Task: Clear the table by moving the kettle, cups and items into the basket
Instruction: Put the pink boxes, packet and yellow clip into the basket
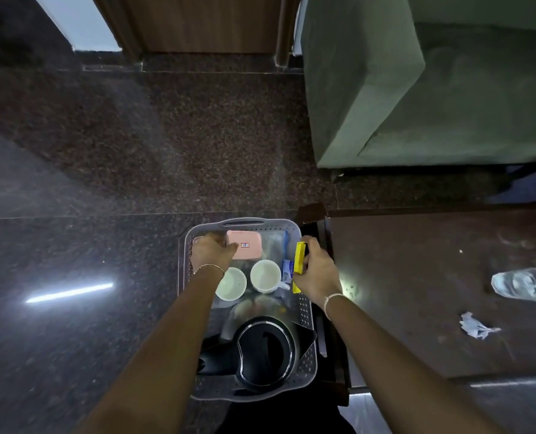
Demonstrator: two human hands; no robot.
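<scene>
Dark speckled floor (166, 151) fills most of the frame, with a green sofa (417, 104) at upper right and a brown table (417, 277) along the right edge. At lower centre sits the grey perforated basket (251, 222), already well stocked.

The left hand (210, 249) is in the basket's upper left corner, fingers curled on the end of a pink box (248, 244). The right hand (318, 270) hovers at the basket's right rim, pinching a yellow packet (300, 258) upright between thumb and fingers.

The step in hand looks like tucking these last small things in. To do it well, lower the packet into the narrow gap beside the right-hand cup rather than dropping it on top. Nudge the box flat against the far wall so nothing tips.

Counted in the basket:
- One kettle (265, 352) at the bottom of the frame, with its black lid facing up.
- Two white cups (230, 283) (265, 275), side by side and upright.
- One pink box.
- One small blue-and-white sachet (287, 270), just beside the packet.

On the table (so the job is not quite finished) remain one clear glass (522, 285) and one crumpled paper (476, 325), well apart from the basket.
</scene>
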